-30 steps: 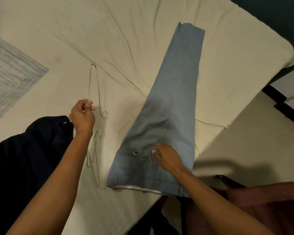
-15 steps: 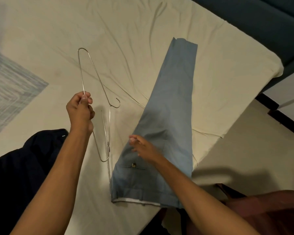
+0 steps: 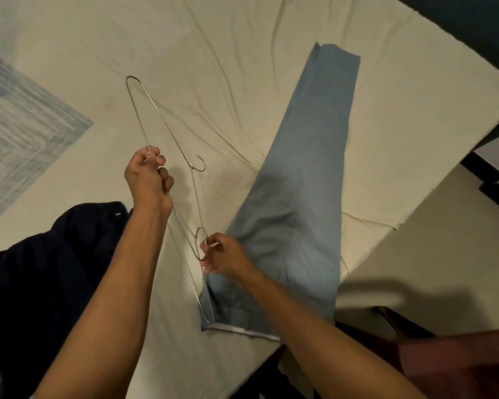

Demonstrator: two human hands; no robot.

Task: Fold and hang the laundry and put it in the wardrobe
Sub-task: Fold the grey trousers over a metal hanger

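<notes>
Right hand (image 3: 225,254) left trousers (image 3: 294,197), now pinches hanger (image 3: 167,131).

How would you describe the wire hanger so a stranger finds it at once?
On the cream bedsheet, left of the folded grey-blue trousers, both hands hold a thin silver wire hanger. It is the only metal thing there, beside the dark garment.
</notes>
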